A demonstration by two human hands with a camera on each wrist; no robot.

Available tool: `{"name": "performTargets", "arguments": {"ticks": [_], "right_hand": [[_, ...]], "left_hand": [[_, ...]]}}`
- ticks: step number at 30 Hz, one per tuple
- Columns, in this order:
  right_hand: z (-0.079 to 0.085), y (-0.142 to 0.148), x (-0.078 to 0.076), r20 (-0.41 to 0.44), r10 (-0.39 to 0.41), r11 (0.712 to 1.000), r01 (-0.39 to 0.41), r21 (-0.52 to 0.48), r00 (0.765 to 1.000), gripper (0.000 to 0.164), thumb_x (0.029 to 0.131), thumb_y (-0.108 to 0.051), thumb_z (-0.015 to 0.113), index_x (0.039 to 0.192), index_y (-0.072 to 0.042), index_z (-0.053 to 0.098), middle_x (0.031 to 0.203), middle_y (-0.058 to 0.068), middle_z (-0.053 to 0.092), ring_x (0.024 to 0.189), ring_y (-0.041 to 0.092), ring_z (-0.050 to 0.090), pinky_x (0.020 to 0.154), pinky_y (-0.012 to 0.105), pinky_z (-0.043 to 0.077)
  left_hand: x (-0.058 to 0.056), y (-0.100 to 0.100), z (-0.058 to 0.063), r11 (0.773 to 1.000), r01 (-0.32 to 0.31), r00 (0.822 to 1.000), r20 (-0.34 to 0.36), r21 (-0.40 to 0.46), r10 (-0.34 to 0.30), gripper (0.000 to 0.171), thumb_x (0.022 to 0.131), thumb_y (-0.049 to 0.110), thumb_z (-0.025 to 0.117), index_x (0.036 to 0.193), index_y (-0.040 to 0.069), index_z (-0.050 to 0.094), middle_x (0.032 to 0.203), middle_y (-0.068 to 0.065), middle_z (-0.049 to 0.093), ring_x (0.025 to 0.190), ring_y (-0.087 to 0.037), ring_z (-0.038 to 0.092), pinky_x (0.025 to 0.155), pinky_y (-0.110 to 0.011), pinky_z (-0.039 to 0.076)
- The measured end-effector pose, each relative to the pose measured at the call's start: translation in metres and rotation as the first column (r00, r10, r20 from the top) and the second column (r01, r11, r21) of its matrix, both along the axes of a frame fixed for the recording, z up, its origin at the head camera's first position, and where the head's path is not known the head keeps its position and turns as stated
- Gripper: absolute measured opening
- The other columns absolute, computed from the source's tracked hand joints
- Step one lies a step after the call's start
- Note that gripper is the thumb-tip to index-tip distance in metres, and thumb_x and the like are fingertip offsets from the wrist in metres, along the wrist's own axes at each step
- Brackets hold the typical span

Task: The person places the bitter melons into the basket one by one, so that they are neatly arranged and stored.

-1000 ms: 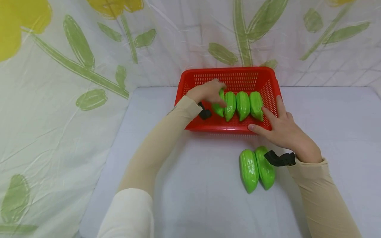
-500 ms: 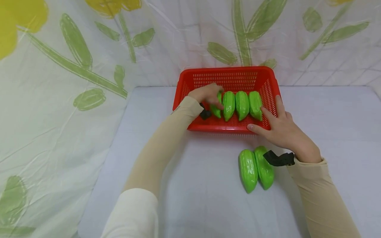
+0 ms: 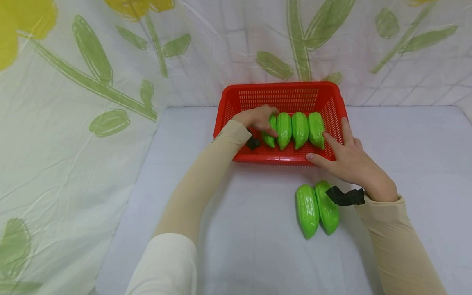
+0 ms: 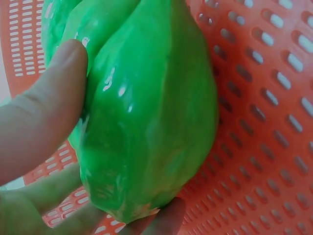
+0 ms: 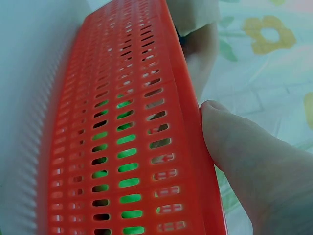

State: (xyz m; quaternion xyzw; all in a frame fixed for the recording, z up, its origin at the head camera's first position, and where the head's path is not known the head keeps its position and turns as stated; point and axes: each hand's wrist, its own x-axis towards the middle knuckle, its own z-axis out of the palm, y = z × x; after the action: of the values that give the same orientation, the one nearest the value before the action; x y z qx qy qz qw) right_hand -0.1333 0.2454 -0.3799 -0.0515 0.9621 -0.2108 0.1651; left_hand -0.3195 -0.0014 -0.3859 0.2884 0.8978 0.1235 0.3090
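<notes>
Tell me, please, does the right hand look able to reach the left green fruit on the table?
Probably yes: the green fruit lies uncovered, near the right hand. That hand rests on the basket and would likely need to leave it first.

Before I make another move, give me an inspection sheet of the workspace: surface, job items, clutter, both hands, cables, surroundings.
Surface: pale table, with a red basket toward its far side.
Job items: four green pieces in the basket, in a row; two green pieces on the table, side by side in front of it.
Clutter: nothing seen.
Left hand: grips the leftmost piece in the basket; whether it is lifted, I cannot tell.
Right hand: rests spread at the basket's near right corner.
Cables: nothing seen.
Surroundings: flower-patterned sheet behind the table and along its left.
</notes>
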Motion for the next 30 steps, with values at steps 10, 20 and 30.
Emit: {"name": "performTargets", "arguments": {"ticks": [10,20,30], "right_hand": [[0.0002,0.0003,-0.0002,-0.001,0.003,1.0,-0.003,-0.002,1.0,0.108,0.094,-0.079,0.048,0.166,-0.005,0.017,0.166,0.014,-0.038,0.141,0.072,0.016,0.098,0.085,0.036],[-0.0001,0.0007,0.0001,-0.002,0.008,1.0,-0.008,0.003,1.0,0.108,0.094,-0.079,0.049,0.166,-0.005,0.017,0.166,0.016,-0.038,0.14,0.073,0.017,0.097,0.085,0.036],[-0.0001,0.0005,-0.0002,0.002,0.006,1.0,-0.006,0.003,1.0,0.109,0.094,-0.079,0.048,0.166,-0.005,0.017,0.166,0.015,-0.039,0.14,0.073,0.016,0.096,0.085,0.036]], "left_hand": [[-0.0003,-0.0016,0.0001,1.0,0.015,1.0,0.016,0.014,-0.016,0.092,0.094,0.042,0.074,0.165,0.01,0.026,0.167,-0.011,0.034,0.157,-0.024,0.026,0.128,-0.036,0.025],[-0.0011,-0.0027,-0.0022,1.0,0.023,1.0,0.006,0.015,-0.023,0.091,0.094,0.047,0.072,0.165,0.012,0.026,0.167,-0.01,0.034,0.158,-0.024,0.025,0.128,-0.037,0.025],[-0.0012,-0.0036,-0.0005,1.0,-0.005,1.0,0.007,-0.006,0.005,0.094,0.094,0.057,0.069,0.166,0.016,0.024,0.17,-0.009,0.029,0.159,-0.025,0.023,0.129,-0.04,0.025]]}}
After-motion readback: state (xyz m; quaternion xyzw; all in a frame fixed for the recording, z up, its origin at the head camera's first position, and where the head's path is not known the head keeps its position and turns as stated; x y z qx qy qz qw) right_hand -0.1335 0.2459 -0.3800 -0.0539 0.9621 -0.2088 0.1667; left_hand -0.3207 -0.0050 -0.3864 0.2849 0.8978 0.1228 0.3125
